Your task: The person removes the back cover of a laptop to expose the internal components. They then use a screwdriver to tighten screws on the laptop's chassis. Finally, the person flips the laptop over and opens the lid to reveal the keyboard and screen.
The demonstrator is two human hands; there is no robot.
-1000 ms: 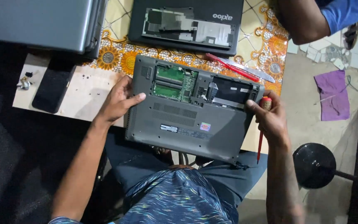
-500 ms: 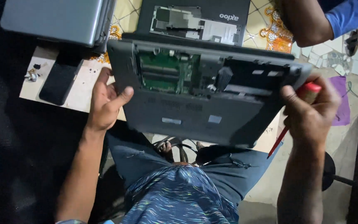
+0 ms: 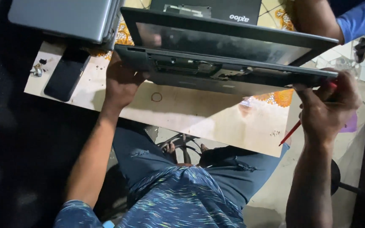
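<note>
I hold a dark grey laptop [image 3: 229, 55] up off the table, tilted so its lid hangs partly open and the glossy screen faces me. My left hand [image 3: 121, 82] grips the laptop's left edge near the base. My right hand [image 3: 328, 105] grips its right corner and also keeps a red-handled screwdriver [image 3: 290, 133] pinched in the fingers, its shaft pointing down and left. The laptop's exposed underside shows as a thin strip along the base.
A pale tabletop [image 3: 191, 112] lies below the laptop. A black phone [image 3: 64, 76] and small screws [image 3: 36, 71] rest at its left. A closed grey laptop [image 3: 64, 17] and another opened black one [image 3: 216, 10] sit behind. Another person's arm [image 3: 317, 17] reaches in at top right.
The laptop went from lying bottom-up on the table to being lifted and tipped toward me, and its lid has swung open. Both hands kept their grip on its sides.
</note>
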